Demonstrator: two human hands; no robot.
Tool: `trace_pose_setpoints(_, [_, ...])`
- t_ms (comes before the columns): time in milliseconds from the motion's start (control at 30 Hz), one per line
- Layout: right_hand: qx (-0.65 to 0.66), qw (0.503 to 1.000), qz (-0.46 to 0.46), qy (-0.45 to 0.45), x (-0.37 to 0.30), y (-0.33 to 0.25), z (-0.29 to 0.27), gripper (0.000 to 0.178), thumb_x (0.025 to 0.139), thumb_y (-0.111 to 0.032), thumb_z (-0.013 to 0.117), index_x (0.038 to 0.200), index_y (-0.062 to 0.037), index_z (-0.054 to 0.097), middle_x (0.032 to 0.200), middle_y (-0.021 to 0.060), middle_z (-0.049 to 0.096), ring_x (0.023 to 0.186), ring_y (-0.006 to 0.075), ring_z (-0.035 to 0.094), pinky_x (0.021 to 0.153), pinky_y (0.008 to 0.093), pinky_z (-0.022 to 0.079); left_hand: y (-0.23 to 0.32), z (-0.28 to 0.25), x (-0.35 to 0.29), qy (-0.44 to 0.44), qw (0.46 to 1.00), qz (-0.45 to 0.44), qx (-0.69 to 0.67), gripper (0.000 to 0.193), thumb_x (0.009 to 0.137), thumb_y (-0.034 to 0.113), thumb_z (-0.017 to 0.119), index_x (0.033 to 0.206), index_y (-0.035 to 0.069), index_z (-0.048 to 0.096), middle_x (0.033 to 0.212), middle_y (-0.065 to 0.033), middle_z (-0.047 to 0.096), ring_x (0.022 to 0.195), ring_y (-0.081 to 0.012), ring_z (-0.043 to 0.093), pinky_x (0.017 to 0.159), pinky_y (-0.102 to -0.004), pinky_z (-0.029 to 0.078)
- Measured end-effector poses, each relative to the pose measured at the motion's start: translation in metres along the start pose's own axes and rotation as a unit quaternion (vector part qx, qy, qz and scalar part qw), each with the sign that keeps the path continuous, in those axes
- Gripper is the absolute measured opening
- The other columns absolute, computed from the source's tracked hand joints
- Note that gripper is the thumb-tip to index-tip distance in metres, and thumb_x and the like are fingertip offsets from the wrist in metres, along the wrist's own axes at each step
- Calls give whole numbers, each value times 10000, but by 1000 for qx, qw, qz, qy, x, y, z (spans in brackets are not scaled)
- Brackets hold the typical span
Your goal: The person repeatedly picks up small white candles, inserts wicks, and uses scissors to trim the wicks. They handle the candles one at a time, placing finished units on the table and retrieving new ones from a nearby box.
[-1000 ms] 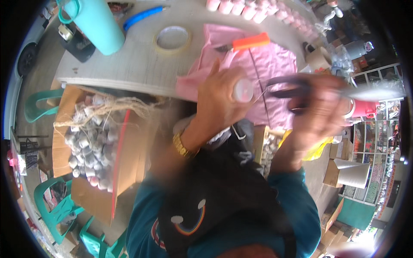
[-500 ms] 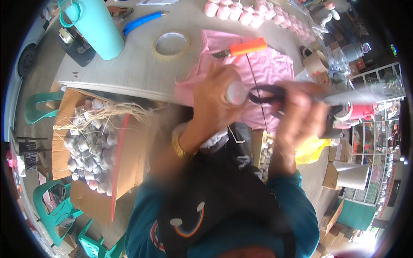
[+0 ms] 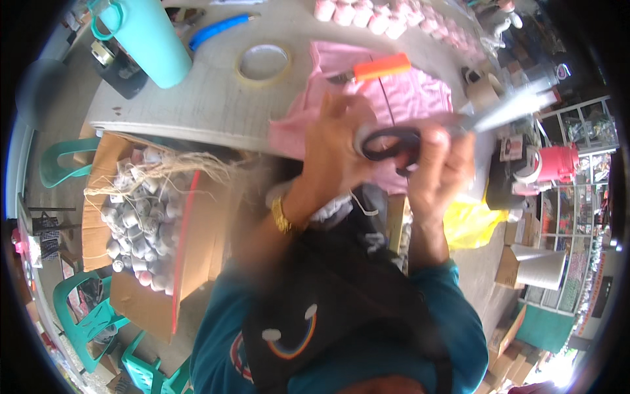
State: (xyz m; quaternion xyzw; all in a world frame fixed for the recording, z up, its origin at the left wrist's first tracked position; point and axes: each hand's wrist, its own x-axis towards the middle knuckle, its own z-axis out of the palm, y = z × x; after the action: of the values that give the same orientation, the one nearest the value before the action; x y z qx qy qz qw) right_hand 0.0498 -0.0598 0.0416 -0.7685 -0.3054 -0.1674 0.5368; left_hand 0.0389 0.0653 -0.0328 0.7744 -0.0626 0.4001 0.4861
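Observation:
My right hand (image 3: 443, 157) is closed round black-handled scissors (image 3: 400, 139), held by the blade side. The blurred blades point up and right, and the handle loops face my left hand (image 3: 335, 144). That hand is closed on a small white round-ended piece, mostly hidden now behind the loops; the loops overlap it, and I cannot tell whether they touch. Below both hands a pink cloth (image 3: 420, 95) lies over the table edge. An orange-handled cutter (image 3: 380, 67) rests on the cloth.
On the table (image 3: 203, 108) are a turquoise bottle (image 3: 154, 49), a tape roll (image 3: 262, 64), a blue-handled tool (image 3: 220, 31) and rows of pink-white pieces (image 3: 361, 14). A cardboard box (image 3: 200, 230) of small white pieces stands at left. A yellow bag (image 3: 469, 223) is at right.
The scissors and my right hand have moved left, so the handle loops now overlap the white piece. My left hand has turned slightly, hiding the round end.

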Motion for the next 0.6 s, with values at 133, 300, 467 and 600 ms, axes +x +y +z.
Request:
trace_pose_setpoints(133, [137,981,55,122,19,29,-16,316,986,-351,479,930,-44,528,697,77,655,506,77,520,469,201,390,9,4,6,28,1000,2,-3,298,631,102,813,802,47,575,904,-100,569,870,-238,570,739,-352,464])
trace_pose_setpoints(300, [419,848,306,106,25,70,-30,253,986,-269,488,1111,-53,534,725,114,636,581,177,613,516,271,504,11,-10,5,-45,995,-43,-80,213,826,189,676,948,40,582,949,-79,533,869,-200,526,773,-311,426])
trace_pose_setpoints(467, [413,836,356,-67,-23,53,-31,354,962,-262,508,1219,-30,434,756,143,638,582,226,641,541,299,512,5,-26,1,-28,990,-102,-97,294,872,182,647,1103,6,595,1079,-108,558,972,-190,555,822,-300,455])
trace_pose_setpoints(600, [401,715,459,-341,-61,34,-36,448,919,-195,551,1289,1,394,905,161,640,793,244,663,729,323,516,5,-45,0,-12,949,-248,-197,454,782,193,773,1133,-23,581,1127,-113,555,998,-166,578,832,-285,472])
